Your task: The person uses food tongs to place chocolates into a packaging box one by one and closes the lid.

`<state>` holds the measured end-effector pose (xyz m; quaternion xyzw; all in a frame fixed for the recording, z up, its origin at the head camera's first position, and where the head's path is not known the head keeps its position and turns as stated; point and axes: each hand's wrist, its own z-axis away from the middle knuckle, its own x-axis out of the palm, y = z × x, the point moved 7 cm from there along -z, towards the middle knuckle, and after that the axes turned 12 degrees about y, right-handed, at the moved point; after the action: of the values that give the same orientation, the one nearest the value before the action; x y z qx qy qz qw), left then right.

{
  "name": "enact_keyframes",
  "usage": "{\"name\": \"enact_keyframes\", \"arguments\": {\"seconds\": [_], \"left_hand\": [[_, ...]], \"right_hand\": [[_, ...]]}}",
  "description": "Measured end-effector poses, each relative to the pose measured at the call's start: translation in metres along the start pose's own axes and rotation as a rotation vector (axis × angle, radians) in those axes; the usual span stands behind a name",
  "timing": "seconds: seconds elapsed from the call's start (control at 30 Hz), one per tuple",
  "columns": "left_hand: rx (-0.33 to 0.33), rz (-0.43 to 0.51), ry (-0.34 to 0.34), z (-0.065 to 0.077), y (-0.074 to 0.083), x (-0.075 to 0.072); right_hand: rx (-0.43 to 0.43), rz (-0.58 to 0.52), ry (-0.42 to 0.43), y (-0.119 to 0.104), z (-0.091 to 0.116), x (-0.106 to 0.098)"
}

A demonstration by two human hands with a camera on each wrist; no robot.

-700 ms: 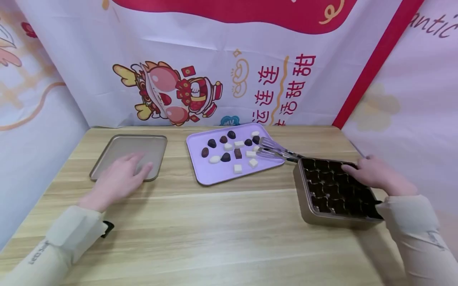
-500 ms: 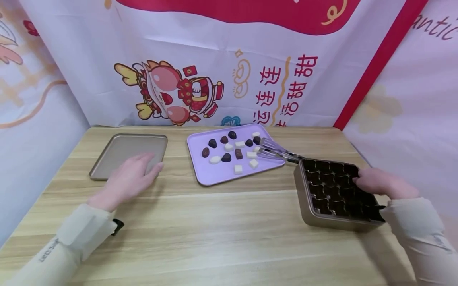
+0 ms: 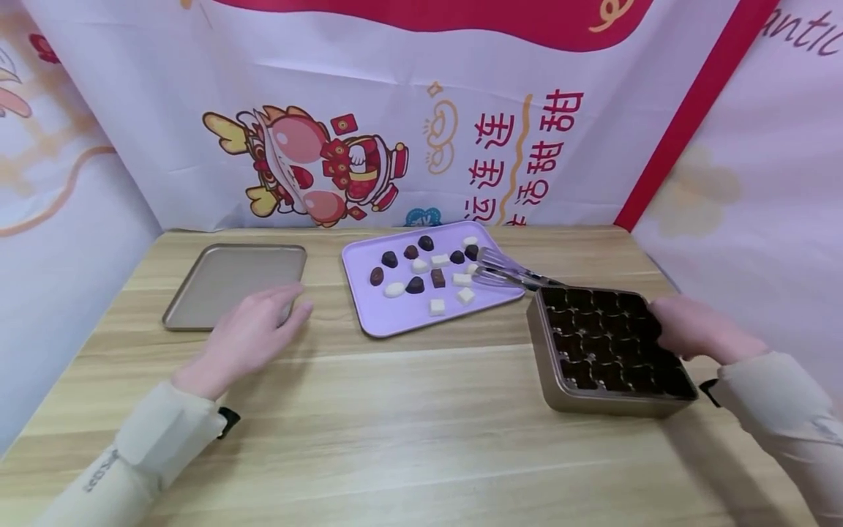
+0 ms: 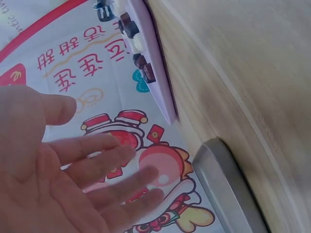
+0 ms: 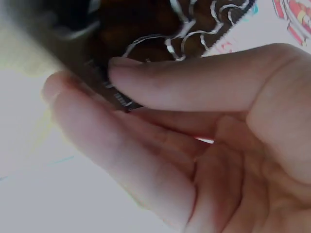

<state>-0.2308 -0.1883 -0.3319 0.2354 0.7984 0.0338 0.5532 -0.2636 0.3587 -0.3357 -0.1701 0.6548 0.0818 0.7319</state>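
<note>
My right hand [image 3: 698,329] grips the right wall of a square bronze-coloured tin [image 3: 548,359]. In the right wrist view the thumb [image 5: 180,85] lies on the inner side of the rim, with fingers on the outer side. A dark brown insert [image 3: 593,322] with rows of wavy-edged cups fills the tin. My left hand [image 3: 253,340] holds nothing. Its fingers are spread and loosely bent above the table, by the near right corner of a flat bronze-coloured tray [image 3: 230,282].
A lilac tray [image 3: 388,315] at the back middle bears several dark, brown and white chocolates. Metal tongs [image 3: 507,272] lie over its right side, handles toward the tin. Printed cloth [image 3: 369,66] hangs behind the wooden table [image 3: 408,439].
The tin has shifted a little left with my right hand, whose thumb has moved to the right rim. My left hand has drifted right from over the bronze tray.
</note>
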Motion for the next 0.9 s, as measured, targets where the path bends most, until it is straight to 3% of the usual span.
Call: {"name": "enact_keyframes", "arguments": {"seconds": [0.2, 0.37, 0.6, 0.77, 0.9], "left_hand": [[0.027, -0.009, 0.035, 0.001, 0.007, 0.0], [0.052, -0.022, 0.053, 0.005, 0.015, 0.001], [0.123, -0.007, 0.07, 0.008, 0.034, 0.002], [0.133, 0.071, 0.041, 0.009, 0.051, 0.006], [0.168, 0.142, 0.03, 0.011, 0.065, 0.014]], "right_hand": [[-0.137, 0.074, 0.131, -0.031, -0.003, -0.006], [-0.175, 0.047, 0.126, -0.057, -0.003, -0.005], [-0.183, -0.129, 0.08, -0.088, 0.001, 0.001], [-0.194, -0.259, 0.054, -0.114, 0.0, 0.007], [-0.222, -0.294, 0.059, -0.136, 0.0, 0.012]]}}
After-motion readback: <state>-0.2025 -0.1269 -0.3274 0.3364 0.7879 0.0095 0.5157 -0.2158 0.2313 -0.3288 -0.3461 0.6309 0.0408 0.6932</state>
